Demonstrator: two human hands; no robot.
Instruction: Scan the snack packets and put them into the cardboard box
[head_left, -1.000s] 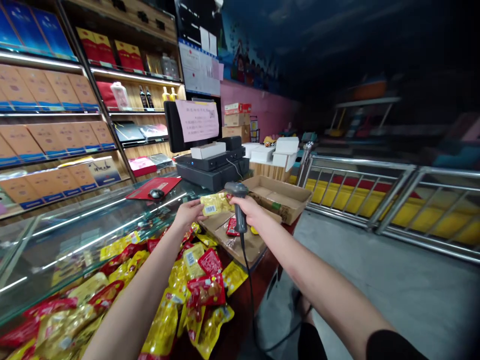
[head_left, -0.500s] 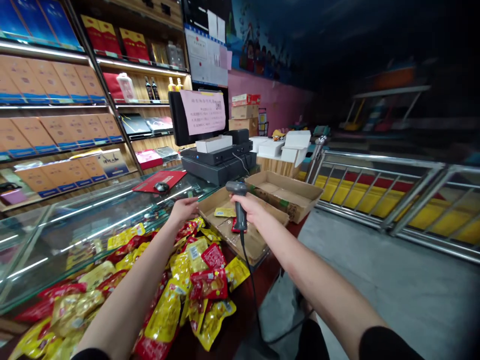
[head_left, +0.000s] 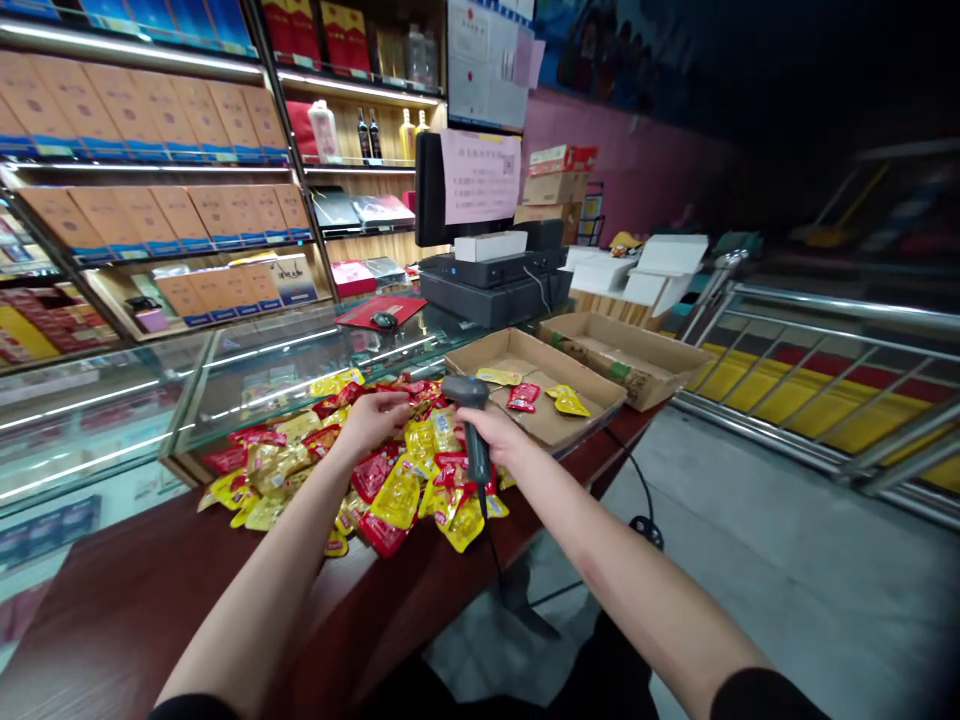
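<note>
A black barcode scanner (head_left: 475, 440) is held upright in my right hand (head_left: 491, 430), its head above the packets and its cable hanging down. Over the heap of red and yellow snack packets (head_left: 397, 492), my left hand (head_left: 375, 418) has its fingers bent towards the scanner; whether it touches or holds a packet cannot be made out. Just beyond my right hand, a shallow cardboard tray (head_left: 585, 425) holds a yellow-green packet (head_left: 498, 377), a red packet (head_left: 523, 397) and a yellow packet (head_left: 568, 401).
Behind the first tray is a second cardboard tray (head_left: 637, 355). A monitor (head_left: 430, 190) and a black cash drawer (head_left: 487, 298) stand at the back. A mouse (head_left: 384, 320) lies on a red mat. Metal railings (head_left: 810, 385) run along the right.
The view has turned left and shifted. My right hand with the scanner has moved from over the tray to over the heap. A yellow packet now shows at the tray's right side.
</note>
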